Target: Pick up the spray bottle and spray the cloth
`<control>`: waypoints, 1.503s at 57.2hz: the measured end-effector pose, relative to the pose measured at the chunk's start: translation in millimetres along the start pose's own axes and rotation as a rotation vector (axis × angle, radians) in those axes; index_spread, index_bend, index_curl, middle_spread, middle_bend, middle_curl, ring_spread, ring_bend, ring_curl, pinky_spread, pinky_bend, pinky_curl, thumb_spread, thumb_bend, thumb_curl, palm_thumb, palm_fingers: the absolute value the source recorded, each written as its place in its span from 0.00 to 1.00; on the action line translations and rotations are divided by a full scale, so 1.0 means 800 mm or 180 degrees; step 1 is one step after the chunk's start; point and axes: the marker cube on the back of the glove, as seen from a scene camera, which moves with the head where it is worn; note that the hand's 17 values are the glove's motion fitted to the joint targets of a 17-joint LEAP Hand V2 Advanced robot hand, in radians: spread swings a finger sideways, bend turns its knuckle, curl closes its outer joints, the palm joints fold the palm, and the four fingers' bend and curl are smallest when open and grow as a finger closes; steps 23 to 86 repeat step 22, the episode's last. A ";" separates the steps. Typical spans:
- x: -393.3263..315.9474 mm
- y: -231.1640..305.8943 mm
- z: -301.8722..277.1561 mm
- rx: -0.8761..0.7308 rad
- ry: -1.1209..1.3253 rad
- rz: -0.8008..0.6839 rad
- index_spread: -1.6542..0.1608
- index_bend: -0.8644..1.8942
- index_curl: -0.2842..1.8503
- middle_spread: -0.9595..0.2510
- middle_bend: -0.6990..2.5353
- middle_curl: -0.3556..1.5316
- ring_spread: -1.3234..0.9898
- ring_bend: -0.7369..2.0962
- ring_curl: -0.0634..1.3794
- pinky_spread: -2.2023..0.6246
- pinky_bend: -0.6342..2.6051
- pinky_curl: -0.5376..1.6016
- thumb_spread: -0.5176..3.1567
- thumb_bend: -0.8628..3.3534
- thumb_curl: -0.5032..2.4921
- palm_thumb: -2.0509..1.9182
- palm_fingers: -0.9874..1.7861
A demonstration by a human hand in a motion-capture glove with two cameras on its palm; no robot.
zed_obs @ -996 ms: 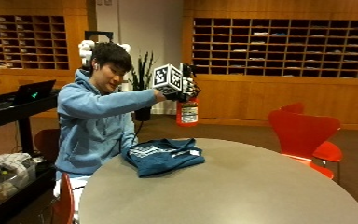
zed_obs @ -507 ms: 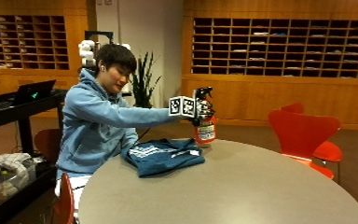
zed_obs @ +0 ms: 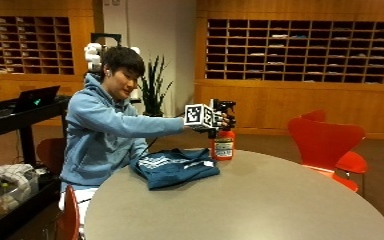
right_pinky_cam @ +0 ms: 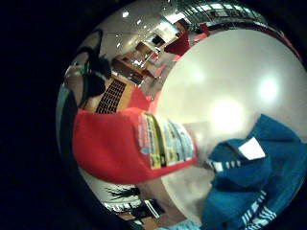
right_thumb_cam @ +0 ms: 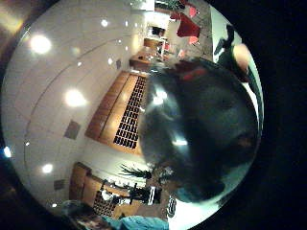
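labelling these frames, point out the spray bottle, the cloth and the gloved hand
spray bottle point(zed_obs: 223, 146): outside view, on its red body's label.
cloth point(zed_obs: 173, 168): outside view, middle of the folded blue fabric.
gloved right hand point(zed_obs: 220, 121): outside view, on the fingers round the bottle's neck.

The spray bottle point(zed_obs: 222, 145) is red with a black trigger head and a printed label; it stands upright at the centre of the outside frame, its base on or just above the table, just right of the cloth; its red body fills the left centre of the little-finger palm view point(right_pinky_cam: 120, 146); the cloth point(zed_obs: 173, 167) is dark blue with white lettering, crumpled, lying left of centre.
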 end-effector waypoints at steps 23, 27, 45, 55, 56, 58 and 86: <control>0.019 0.046 -0.054 0.0086 -0.0586 -0.0137 0.77 0.35 0.27 0.71 0.28 0.39 0.54 0.39 0.30 0.81 0.29 0.42 0.38 0.20 0.34 0.70 0.56; 0.019 0.046 -0.054 0.0086 -0.0586 -0.0137 0.77 0.35 0.27 0.71 0.28 0.39 0.54 0.39 0.30 0.81 0.29 0.42 0.38 0.20 0.34 0.70 0.56; 0.019 0.046 -0.054 0.0086 -0.0586 -0.0137 0.77 0.35 0.27 0.71 0.28 0.39 0.54 0.39 0.30 0.81 0.29 0.42 0.38 0.20 0.34 0.70 0.56; 0.019 0.046 -0.054 0.0086 -0.0586 -0.0137 0.77 0.35 0.27 0.71 0.28 0.39 0.54 0.39 0.30 0.81 0.29 0.42 0.38 0.20 0.34 0.70 0.56; 0.019 0.046 -0.054 0.0086 -0.0586 -0.0137 0.77 0.35 0.27 0.71 0.28 0.39 0.54 0.39 0.30 0.81 0.29 0.42 0.38 0.20 0.34 0.70 0.56; 0.019 0.046 -0.054 0.0086 -0.0586 -0.0137 0.77 0.35 0.27 0.71 0.28 0.39 0.54 0.39 0.30 0.81 0.29 0.42 0.38 0.20 0.34 0.70 0.56; 0.019 0.046 -0.054 0.0086 -0.0586 -0.0137 0.77 0.35 0.27 0.71 0.28 0.39 0.54 0.39 0.30 0.81 0.29 0.42 0.38 0.20 0.34 0.70 0.56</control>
